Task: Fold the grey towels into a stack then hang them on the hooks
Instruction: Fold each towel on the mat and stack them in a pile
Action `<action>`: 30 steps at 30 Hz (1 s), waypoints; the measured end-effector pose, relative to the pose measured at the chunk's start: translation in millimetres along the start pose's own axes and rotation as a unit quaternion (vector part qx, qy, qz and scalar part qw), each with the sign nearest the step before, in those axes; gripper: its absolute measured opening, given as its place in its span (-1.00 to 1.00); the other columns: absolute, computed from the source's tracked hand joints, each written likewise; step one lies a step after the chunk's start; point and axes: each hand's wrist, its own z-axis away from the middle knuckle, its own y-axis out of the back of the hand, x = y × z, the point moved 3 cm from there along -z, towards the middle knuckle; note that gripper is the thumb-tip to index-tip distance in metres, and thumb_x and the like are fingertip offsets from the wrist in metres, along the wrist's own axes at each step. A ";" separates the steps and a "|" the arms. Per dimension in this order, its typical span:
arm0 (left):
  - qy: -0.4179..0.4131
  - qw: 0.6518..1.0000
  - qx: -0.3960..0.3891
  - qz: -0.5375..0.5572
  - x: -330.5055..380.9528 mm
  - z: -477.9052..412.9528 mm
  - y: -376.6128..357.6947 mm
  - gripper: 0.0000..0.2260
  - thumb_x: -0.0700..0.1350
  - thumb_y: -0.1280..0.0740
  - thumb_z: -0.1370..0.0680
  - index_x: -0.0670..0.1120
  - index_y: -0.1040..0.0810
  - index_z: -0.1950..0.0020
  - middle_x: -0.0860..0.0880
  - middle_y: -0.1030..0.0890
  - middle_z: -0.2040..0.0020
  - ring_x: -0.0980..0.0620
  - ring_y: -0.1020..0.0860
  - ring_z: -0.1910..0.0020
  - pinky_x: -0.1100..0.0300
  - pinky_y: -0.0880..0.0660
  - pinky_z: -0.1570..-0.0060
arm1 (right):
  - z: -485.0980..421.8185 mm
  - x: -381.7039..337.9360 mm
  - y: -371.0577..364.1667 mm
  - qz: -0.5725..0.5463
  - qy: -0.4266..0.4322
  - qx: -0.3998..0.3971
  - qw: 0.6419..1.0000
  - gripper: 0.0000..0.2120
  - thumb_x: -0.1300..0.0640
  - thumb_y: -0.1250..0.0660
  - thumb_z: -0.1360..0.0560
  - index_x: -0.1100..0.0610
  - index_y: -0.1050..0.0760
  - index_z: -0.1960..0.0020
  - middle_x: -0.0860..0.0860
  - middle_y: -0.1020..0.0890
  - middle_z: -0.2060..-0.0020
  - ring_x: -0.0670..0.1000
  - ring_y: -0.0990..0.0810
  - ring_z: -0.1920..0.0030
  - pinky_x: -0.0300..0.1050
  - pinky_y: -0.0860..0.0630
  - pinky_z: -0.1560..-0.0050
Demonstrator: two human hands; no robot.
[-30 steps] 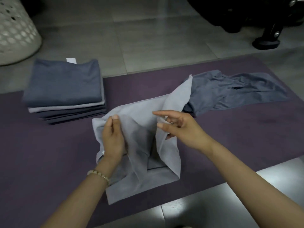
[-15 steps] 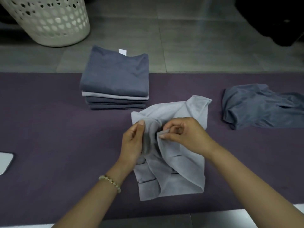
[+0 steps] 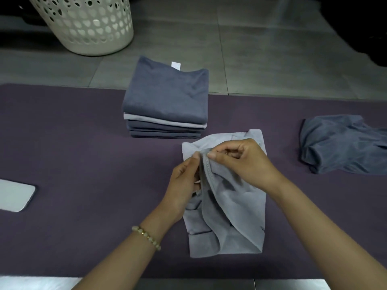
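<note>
**Item 1. Light grey towel** (image 3: 236,216): near centre of the purple-covered surface (image 3: 73,164). It is partly folded. The near half lies flat in layers and the far edge is lifted into a ridge. This is judged to be the piece now being folded.

**Item 2. Left hand** (image 3: 184,185): thumb and fingers pinch the ridge from the left. A beaded bracelet (image 3: 146,237) is on the wrist.

**Item 3. Right hand** (image 3: 240,162): thumb and forefinger pinch the same ridge, almost touching the left thumb. The close grips probably serve to match the edges before the fold is laid down.

**Item 4. Stack of folded towels** (image 3: 165,101): just beyond the hands, square-edged, mostly dark grey with one pale layer. It is likely kept within reach so each finished piece can go on top.

**Item 5. Dark grey towel** (image 3: 343,147): to the right and well apart, crumpled and unfolded, apparently waiting its turn.

**Item 6. White tag** (image 3: 176,65): stands up at the far edge of the stack's top towel. Any print on it is too small to read, and no brand shows anywhere else.

**Item 7. Perforated cream basket** (image 3: 88,24): on the floor, far left.

Hooks: none in view.
</note>
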 end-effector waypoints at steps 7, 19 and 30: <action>-0.065 0.997 0.018 -0.031 7.5 6.6 -12.6 -0.53 0.09 -0.11 -0.59 -0.30 -0.56 0.13 -0.32 -0.56 0.26 -0.09 -0.52 0.28 0.15 -0.49 0.22 | 1.2 6.8 -3.9 -0.028 -0.004 0.058 0.998 -0.96 0.20 -0.43 -0.43 0.12 -0.67 0.15 0.03 -0.72 0.17 0.11 -0.67 0.08 -0.12 -0.57 -0.01; -0.143 0.971 0.185 -0.054 -4.4 -4.5 -5.0 -0.60 -0.03 -0.10 -0.66 -0.34 -0.48 0.13 -0.14 -0.52 0.26 0.04 -0.47 0.25 0.21 -0.46 0.25 | 12.9 32.4 -1.4 0.067 -0.055 -0.084 0.993 -0.77 0.03 -0.50 -0.38 0.03 -0.46 0.30 -0.17 -0.49 0.42 -0.20 -0.45 0.38 -0.35 -0.36 0.33; -0.136 0.940 0.259 -0.174 6.4 -15.8 56.3 -0.59 0.00 -0.15 -0.64 -0.04 -0.18 0.38 0.07 -0.21 0.48 0.20 -0.17 0.50 0.30 -0.17 0.51 | 33.1 100.6 20.7 0.224 -0.117 -0.114 0.961 -0.51 -0.49 -0.41 -0.10 -0.09 -0.51 0.29 -0.23 -0.49 0.28 -0.12 -0.39 0.02 -0.24 -0.35 -0.08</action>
